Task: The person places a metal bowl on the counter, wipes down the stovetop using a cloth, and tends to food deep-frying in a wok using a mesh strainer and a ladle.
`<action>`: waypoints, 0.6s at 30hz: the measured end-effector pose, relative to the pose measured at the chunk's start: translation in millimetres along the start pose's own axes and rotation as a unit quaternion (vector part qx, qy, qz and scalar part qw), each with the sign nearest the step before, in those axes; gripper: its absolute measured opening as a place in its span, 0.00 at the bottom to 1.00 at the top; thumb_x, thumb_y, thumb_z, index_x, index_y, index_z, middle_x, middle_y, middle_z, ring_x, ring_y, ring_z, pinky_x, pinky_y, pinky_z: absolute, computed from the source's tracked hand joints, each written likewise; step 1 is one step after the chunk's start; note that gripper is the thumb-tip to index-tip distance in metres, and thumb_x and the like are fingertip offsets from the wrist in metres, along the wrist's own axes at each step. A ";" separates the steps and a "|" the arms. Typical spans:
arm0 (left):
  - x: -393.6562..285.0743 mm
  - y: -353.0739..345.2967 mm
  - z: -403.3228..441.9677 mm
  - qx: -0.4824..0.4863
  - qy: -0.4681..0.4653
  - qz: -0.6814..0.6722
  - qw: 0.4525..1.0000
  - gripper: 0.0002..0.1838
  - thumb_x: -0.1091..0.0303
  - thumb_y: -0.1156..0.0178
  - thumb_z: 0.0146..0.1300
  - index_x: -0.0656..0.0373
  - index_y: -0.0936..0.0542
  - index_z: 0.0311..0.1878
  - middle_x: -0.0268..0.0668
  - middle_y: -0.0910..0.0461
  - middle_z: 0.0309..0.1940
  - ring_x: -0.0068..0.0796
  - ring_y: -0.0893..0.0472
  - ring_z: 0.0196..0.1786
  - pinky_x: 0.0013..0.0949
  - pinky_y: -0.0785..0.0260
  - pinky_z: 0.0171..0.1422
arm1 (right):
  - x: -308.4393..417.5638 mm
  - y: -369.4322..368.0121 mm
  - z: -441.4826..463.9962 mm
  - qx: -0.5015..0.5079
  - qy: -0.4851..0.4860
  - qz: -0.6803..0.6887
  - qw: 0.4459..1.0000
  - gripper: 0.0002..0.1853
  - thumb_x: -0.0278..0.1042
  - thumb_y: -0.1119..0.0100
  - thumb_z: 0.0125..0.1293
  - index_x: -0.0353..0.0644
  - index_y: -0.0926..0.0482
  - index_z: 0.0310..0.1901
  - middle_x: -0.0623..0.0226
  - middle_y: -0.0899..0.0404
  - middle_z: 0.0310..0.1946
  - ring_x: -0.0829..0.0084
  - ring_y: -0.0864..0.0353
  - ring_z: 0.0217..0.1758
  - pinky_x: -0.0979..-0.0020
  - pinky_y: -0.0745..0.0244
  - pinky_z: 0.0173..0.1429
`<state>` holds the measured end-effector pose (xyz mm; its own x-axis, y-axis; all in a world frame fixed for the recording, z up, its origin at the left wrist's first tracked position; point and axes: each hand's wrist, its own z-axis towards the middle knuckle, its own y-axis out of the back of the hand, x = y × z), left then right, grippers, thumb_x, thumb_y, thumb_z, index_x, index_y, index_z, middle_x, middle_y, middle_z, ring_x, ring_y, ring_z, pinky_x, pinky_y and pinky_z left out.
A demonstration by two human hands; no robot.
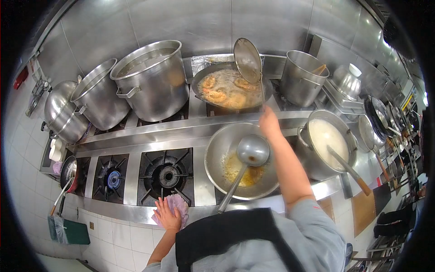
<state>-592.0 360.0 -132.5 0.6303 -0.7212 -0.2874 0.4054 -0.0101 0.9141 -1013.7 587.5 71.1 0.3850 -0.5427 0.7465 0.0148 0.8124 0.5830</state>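
My right hand (269, 121) is closed round the handle of a round skimmer (248, 60), whose mesh head is raised over the right rim of a dark wok (197, 86). Several orange-brown pieces (215, 95) fry in bubbling oil there. Below it, a steel wok (213, 170) holds yellowish liquid, and a ladle (253, 150) rests in it with its handle over the front rim. My left hand (168, 215) lies with fingers apart on a pink cloth (180, 209) at the stove's front edge.
Large steel pots (154, 86) stand at the back left. A lit burner (113, 179) and an unlit burner (168, 177) are at the front left. On the right are a pot of whitish liquid (324, 136) with a wooden-handled tool, and a tall pot (301, 81).
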 end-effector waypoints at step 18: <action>1.9 -1.1 -0.6 0.003 0.001 0.000 1.000 0.33 0.59 0.48 0.58 0.56 0.41 0.68 0.42 0.48 0.71 0.46 0.54 0.75 0.56 0.67 0.73 | 21.1 31.0 -44.7 -0.017 -0.022 0.107 0.994 0.26 0.23 0.55 0.60 0.36 0.36 0.63 0.58 0.23 0.31 0.70 0.25 0.30 0.70 0.29 0.38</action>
<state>-590.8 359.0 -134.2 0.6312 -0.7205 -0.2871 0.4007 -0.0140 0.9161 -963.8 610.8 90.5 0.3413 -0.3646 0.8663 -0.0316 0.9167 0.3983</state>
